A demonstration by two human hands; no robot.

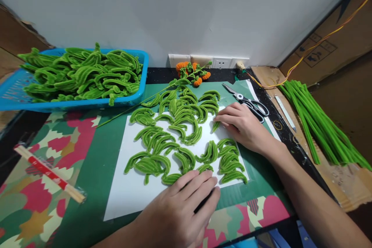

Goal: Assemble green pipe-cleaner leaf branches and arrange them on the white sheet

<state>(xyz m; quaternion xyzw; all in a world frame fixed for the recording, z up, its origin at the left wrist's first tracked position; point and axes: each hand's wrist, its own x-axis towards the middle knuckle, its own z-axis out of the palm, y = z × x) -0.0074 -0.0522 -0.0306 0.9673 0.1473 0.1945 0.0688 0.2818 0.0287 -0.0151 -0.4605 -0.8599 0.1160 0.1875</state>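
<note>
Many curved, leaf-like pieces of green pipe cleaner (186,114) lie in clusters on a white sheet of paper (122,201). My right hand (240,122) is at the sheet's right side, its thumb and fingers closed on one small green pipe cleaner piece (215,126). My left hand (188,205) rests low over the front of the sheet, palm down, fingers stretched and a little apart. One green curved piece (205,168) shows just beyond its fingertips; what lies under the palm is hidden.
A blue basket (145,73) heaped with green pieces stands back left. Black-handled scissors (247,102) lie behind my right hand. An orange pumpkin-like stem (197,81) lies at the back. Long green pipe cleaners (322,124) are at right, wrapped chopsticks (49,172) at left.
</note>
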